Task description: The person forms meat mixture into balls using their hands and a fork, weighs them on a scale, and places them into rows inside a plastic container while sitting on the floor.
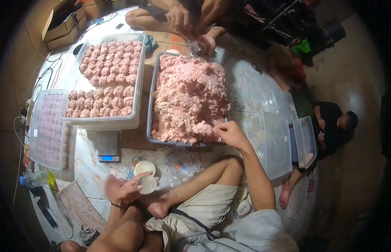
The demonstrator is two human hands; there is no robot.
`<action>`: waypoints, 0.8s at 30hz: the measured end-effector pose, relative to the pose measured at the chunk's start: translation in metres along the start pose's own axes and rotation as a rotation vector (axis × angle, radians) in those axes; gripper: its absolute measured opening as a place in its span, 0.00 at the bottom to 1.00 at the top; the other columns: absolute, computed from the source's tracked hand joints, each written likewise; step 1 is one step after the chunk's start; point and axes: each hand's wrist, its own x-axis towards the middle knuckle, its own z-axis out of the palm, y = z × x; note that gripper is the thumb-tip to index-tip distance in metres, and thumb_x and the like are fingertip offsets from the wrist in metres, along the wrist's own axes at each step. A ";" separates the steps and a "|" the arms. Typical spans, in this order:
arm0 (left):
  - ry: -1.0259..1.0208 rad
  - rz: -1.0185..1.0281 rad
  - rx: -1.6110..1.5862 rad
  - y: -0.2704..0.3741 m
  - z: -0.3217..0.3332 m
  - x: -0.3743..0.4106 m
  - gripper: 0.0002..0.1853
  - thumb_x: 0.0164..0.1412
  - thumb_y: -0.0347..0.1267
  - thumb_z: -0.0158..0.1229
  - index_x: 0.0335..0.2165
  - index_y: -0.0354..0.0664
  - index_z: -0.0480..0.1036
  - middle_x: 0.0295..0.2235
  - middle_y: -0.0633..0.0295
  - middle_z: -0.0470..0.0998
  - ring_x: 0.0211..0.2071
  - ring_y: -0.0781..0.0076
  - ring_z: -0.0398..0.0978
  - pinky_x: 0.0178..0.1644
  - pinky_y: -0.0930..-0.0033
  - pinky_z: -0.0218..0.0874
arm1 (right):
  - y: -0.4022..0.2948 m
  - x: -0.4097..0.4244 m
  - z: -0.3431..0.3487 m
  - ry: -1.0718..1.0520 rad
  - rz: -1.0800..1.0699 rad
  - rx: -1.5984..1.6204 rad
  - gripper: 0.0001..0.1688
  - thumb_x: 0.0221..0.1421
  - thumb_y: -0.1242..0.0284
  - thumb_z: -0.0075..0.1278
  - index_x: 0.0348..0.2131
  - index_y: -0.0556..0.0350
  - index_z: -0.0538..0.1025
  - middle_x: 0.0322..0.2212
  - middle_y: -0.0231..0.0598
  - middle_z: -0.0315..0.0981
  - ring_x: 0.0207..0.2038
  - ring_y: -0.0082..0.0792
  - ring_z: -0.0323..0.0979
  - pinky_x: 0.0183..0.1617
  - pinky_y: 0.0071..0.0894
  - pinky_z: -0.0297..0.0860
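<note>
My left hand (129,189) holds a thin round dough wrapper (147,185) in its fingers, palm up, above my crossed legs. Just beyond it, a stack of similar pale wrappers (144,167) lies on a plastic bag on the floor. My right hand (230,134) is at the near right corner of a grey tub (149,126) heaped with pink minced filling (186,91). Its fingers pinch a thin utensil, mostly hidden, with a lump of filling (203,128) at the tip.
Left of the tub, a clear plastic container (137,107) holds rows of filled dumplings, with a digital scale (107,146) before it. A lidded container (47,129), bottle (37,178) and cables stand farther left. Clear bins (276,145) are at right. Another person's hand (178,19) is opposite.
</note>
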 end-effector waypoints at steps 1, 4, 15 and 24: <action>-0.035 0.007 -0.006 0.005 0.000 0.003 0.40 0.55 0.39 0.61 0.60 0.34 0.54 0.56 0.46 0.65 0.57 0.56 0.64 0.60 0.59 0.57 | 0.010 -0.006 -0.004 -0.033 0.032 0.165 0.12 0.56 0.69 0.54 0.35 0.61 0.81 0.26 0.42 0.80 0.30 0.27 0.74 0.45 0.32 0.68; -0.050 0.085 0.041 0.046 0.008 0.005 0.49 0.52 0.44 0.65 0.63 0.33 0.48 0.60 0.41 0.57 0.61 0.53 0.60 0.64 0.56 0.53 | -0.021 -0.018 -0.003 -0.012 -0.065 0.333 0.11 0.57 0.76 0.53 0.38 0.66 0.79 0.31 0.39 0.80 0.34 0.21 0.73 0.39 0.24 0.69; -0.097 0.546 -0.010 0.131 0.123 0.068 0.49 0.60 0.59 0.44 0.65 0.34 0.43 0.65 0.49 0.49 0.64 0.62 0.51 0.65 0.63 0.46 | -0.171 -0.050 0.076 0.520 -0.599 0.182 0.13 0.46 0.88 0.52 0.35 0.64 0.79 0.25 0.47 0.75 0.26 0.40 0.75 0.32 0.31 0.70; -0.220 0.664 -0.407 0.121 0.114 0.050 0.57 0.56 0.66 0.43 0.64 0.29 0.41 0.66 0.45 0.43 0.67 0.52 0.43 0.70 0.54 0.33 | -0.191 -0.061 0.103 0.381 -0.736 0.018 0.12 0.43 0.85 0.55 0.32 0.57 0.78 0.23 0.40 0.71 0.25 0.41 0.73 0.28 0.36 0.69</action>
